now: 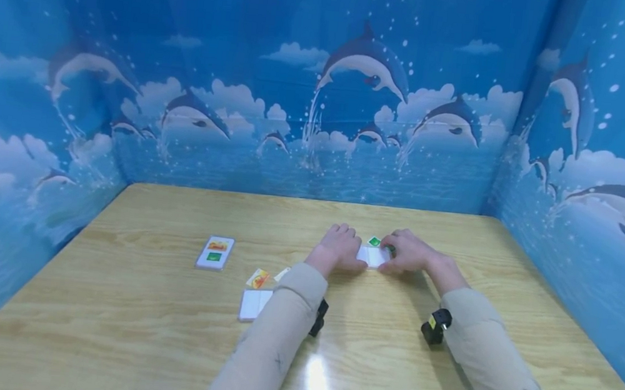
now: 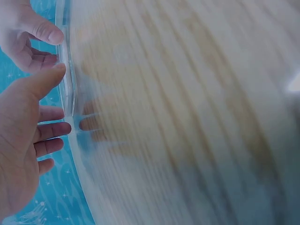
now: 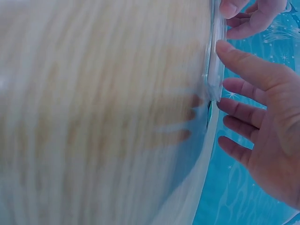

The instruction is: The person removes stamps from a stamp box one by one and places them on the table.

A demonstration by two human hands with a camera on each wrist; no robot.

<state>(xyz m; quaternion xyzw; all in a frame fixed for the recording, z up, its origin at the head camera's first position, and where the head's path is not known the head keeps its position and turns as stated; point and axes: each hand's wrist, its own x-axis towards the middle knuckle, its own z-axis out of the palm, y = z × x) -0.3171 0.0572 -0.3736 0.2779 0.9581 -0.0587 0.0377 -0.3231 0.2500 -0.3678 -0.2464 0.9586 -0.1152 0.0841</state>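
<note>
A flat clear-edged case with a white face lies on the table between the two hands. The left hand holds its left end, thumb at the near edge and fingers on the far side. At the right end, the right hand grips it between thumb and fingers. Both wrist views show the case edge-on, with each thumb against its near side. A small green card lies just behind the case. A bit of green shows under the right fingers, mostly hidden.
To the left lies a similar case holding an orange picture and a green one. Another white case is partly covered by the left sleeve. Near it lie an orange card and a pale card. A dolphin-print curtain surrounds the table.
</note>
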